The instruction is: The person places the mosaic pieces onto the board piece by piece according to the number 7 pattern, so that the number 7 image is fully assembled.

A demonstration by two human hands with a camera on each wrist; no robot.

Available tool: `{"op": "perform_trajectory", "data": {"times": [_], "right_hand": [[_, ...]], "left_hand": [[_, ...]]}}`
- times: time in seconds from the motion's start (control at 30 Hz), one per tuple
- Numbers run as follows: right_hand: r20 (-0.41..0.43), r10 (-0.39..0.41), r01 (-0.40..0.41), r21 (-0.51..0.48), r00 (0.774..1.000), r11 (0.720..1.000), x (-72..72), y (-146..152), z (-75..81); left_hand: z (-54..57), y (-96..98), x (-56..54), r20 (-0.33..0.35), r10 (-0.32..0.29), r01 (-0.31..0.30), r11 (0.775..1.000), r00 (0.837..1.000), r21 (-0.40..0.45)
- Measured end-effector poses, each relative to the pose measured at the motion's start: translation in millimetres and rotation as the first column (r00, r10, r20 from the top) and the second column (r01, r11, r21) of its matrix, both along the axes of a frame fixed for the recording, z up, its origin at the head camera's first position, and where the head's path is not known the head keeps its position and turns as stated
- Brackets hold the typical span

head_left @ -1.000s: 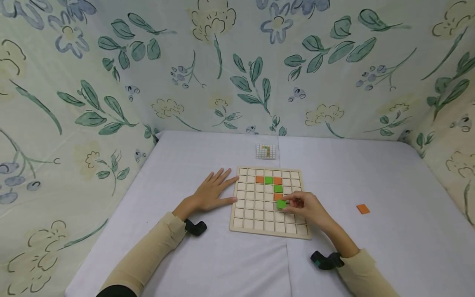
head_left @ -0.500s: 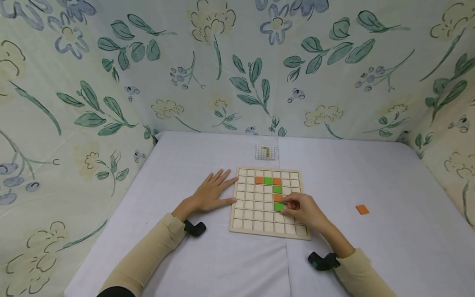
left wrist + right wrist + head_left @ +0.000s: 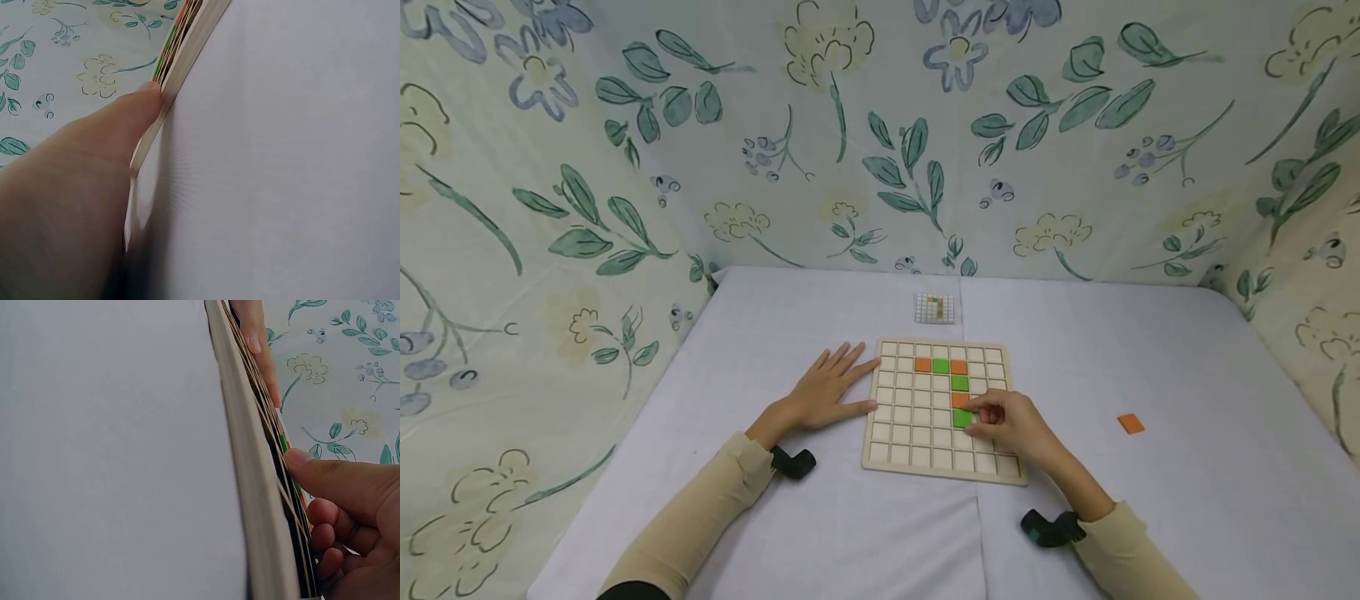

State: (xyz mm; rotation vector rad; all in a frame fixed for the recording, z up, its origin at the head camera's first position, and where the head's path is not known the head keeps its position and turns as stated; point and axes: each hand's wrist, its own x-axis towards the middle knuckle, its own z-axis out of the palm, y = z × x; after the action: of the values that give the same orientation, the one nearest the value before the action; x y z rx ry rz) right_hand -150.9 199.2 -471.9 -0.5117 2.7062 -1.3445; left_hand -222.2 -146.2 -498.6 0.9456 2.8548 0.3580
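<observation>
A wooden grid board (image 3: 943, 474) lies on the white cloth, with orange and green square tiles in a bent line of cells. At the lower end of that line is a green tile (image 3: 962, 418), flat in its cell. My right hand (image 3: 1018, 423) pinches this tile at its right side, thumb and index finger at its corners and the other fingers curled in. In the right wrist view the thumb (image 3: 300, 457) presses close over the board. My left hand (image 3: 823, 392) rests flat with fingers spread, its index finger and thumb against the board's left edge.
A loose orange tile (image 3: 1131, 423) lies on the cloth to the right of the board. Behind the board sits a small card (image 3: 935, 308) printed with a coloured grid pattern. Floral fabric (image 3: 850, 192) hangs around the table's back and sides.
The green tile, tilted in my right hand's fingers a second ago, has gone down flat into the cell below the lower orange tile. My left hand has stayed put.
</observation>
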Motion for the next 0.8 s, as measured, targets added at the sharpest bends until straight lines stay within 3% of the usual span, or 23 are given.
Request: {"op": "perform_trajectory", "data": {"times": [0.43, 0.8], "right_hand": [[0.003, -0.023, 0.023, -0.074, 1.0, 0.997, 1.0, 14, 4.6], [-0.135, -0.175, 0.164, -0.084, 0.975, 0.983, 7.2, 48, 11.3]], "left_hand": [[2.8, 0.2, 1.9, -0.016, -0.008, 0.008, 1.0, 1.0, 0.005], [1.5, 0.0, 1.1, 0.005, 0.001, -0.001, 1.0, 1.0, -0.011]]}}
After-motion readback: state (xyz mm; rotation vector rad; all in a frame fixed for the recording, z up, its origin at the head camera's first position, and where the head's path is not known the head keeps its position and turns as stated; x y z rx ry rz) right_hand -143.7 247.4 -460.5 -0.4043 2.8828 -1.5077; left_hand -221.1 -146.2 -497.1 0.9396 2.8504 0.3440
